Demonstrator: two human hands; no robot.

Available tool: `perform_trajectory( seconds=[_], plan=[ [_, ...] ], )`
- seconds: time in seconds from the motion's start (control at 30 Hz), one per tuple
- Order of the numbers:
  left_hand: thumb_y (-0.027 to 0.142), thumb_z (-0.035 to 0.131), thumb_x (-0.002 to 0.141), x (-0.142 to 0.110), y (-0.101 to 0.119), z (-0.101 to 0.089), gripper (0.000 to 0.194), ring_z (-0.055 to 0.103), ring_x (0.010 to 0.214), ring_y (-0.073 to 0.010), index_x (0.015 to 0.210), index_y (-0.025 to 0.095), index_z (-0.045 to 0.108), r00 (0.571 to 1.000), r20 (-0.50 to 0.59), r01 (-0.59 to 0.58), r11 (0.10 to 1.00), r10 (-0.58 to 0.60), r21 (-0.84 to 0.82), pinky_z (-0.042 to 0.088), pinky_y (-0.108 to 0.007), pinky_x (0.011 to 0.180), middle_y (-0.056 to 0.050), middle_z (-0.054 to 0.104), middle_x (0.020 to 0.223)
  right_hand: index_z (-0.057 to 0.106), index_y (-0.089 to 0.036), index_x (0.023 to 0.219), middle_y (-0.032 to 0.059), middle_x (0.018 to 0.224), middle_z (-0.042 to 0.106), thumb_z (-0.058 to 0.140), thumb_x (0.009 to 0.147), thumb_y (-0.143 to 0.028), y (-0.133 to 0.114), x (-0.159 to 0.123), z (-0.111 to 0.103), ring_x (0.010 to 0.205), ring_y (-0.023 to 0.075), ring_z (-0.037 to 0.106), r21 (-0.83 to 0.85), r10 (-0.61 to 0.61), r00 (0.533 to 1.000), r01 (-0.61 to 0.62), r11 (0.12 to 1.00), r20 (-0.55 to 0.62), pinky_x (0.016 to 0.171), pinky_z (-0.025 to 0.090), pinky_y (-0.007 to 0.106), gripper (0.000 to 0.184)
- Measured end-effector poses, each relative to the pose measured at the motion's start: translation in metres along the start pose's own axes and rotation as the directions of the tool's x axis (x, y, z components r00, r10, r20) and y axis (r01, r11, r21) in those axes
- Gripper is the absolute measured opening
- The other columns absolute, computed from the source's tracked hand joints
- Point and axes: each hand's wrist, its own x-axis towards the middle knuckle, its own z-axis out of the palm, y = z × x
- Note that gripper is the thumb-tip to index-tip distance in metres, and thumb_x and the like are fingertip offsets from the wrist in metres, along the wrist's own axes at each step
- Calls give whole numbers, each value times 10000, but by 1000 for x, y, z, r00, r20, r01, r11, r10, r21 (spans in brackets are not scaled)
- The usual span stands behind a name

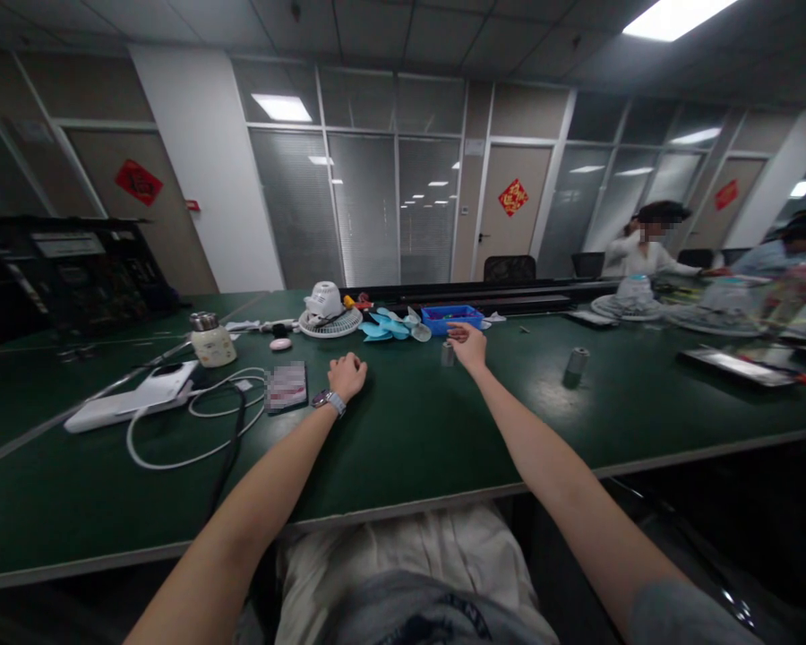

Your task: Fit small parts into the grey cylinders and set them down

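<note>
My right hand reaches forward over the green table, its fingers bent around the top of a small silvery metal cylinder. The cylinder stands upright, partly covered by the fingertips. Farther right, a second metal cylinder of similar look stands by itself. My left hand rests on the table with its fingers curled in, and nothing shows in it. Just left of it lies a phone. Beyond both hands are light-blue fan blades and a blue plastic basket with small items inside.
A white fan and its grille sit at the back. On the left are a cream bottle, a white power bank and looped white cable. A tablet-like device lies right. People sit at the far right.
</note>
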Motion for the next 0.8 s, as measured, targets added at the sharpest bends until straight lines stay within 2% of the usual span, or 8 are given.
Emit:
perform_trajectory(
  seconds=[0.17, 0.43, 0.57, 0.63, 0.73, 0.8],
  plan=[
    [403, 415, 840, -2, 1, -2, 230, 459, 1064, -306, 862, 214, 545, 1000, 13, -8, 1000, 9, -5, 378, -408, 812, -114, 602, 1081, 665, -150, 999, 47, 860, 697, 589, 635, -17, 8, 3, 2, 784, 144, 657, 17, 17, 999, -17, 1000, 33, 743, 527, 262, 395],
    [430, 411, 843, -1, 0, -1, 253, 467, 1055, -306, 861, 213, 541, 1000, -1, -16, 1000, 16, -2, 383, -406, 807, -117, 607, 1079, 681, -176, 974, 39, 887, 705, 543, 691, -45, 11, 1, 5, 813, 139, 659, -104, -24, 996, 33, 994, 88, 793, 513, 262, 340],
    [458, 407, 845, -1, -1, 0, 285, 467, 1050, -308, 875, 211, 545, 1000, -1, -23, 1000, 23, 2, 386, -409, 811, -112, 608, 1084, 677, -206, 998, 28, 879, 706, 559, 733, -117, 6, -2, 1, 798, 147, 660, -219, -35, 992, 60, 974, 120, 809, 505, 276, 303],
    [465, 404, 848, -1, -1, 0, 294, 468, 1049, -306, 886, 212, 550, 1000, -7, -21, 1000, 21, 10, 390, -405, 811, -103, 609, 1088, 661, -211, 1036, 33, 929, 701, 594, 743, -191, 4, -4, -1, 834, 160, 656, -239, -66, 993, 88, 967, 99, 830, 497, 290, 301],
    [464, 400, 854, -2, 0, -1, 300, 469, 1053, -299, 906, 214, 558, 1000, -14, -15, 1000, 15, 20, 394, -397, 813, -92, 612, 1096, 610, -191, 1133, 76, 1093, 657, 680, 694, -333, 7, -8, -1, 969, 201, 623, -287, -79, 997, 79, 955, 11, 886, 470, 327, 466],
    [462, 401, 856, -3, 2, -2, 302, 469, 1057, -294, 921, 217, 564, 1000, -14, -17, 1000, 17, 17, 393, -394, 818, -88, 613, 1101, 575, -171, 1185, 105, 1121, 644, 723, 637, -424, 12, -12, -1, 1016, 225, 607, -334, 31, 999, -33, 942, -9, 893, 463, 342, 621]
  ],
)
